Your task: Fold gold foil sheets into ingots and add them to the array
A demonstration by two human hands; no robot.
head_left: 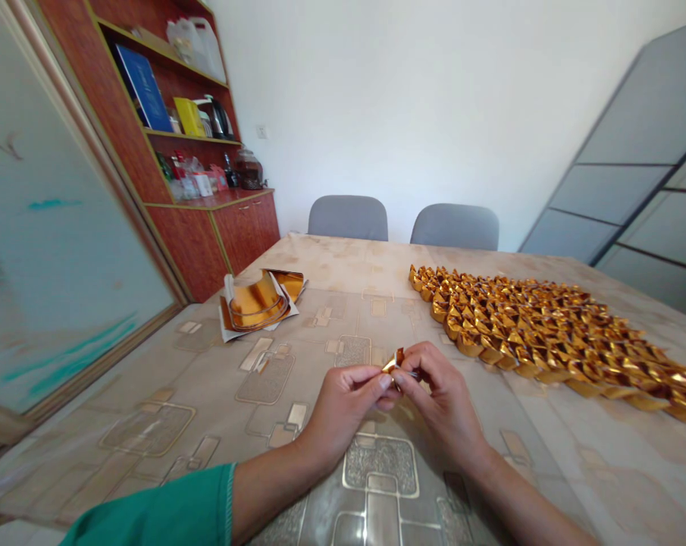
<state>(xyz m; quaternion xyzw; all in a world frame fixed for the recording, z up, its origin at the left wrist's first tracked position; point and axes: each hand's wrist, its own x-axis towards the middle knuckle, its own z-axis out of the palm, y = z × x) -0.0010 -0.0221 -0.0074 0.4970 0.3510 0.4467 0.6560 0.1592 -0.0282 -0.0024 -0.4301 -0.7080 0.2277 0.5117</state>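
Between my hands is a small folded piece of gold foil paper (389, 365), held just above the table at the middle of the view. My left hand (348, 394) pinches its left side between thumb and fingers. The fingers of my right hand (438, 390) are closed on its right side, with the thumb pressed near the left thumb. Part of the paper is hidden behind the fingertips. To the left lies a stack of gold foil sheets (257, 298) with white undersides, some curled. On the right, many folded gold foil pieces (536, 322) stand in tight rows.
A patterned clear cover lies over the table (206, 394). Two grey chairs (348, 218) stand at its far edge against a white wall. A red-brown cabinet (245, 227) with bottles and a kettle is at back left, beside a glass door (64, 250).
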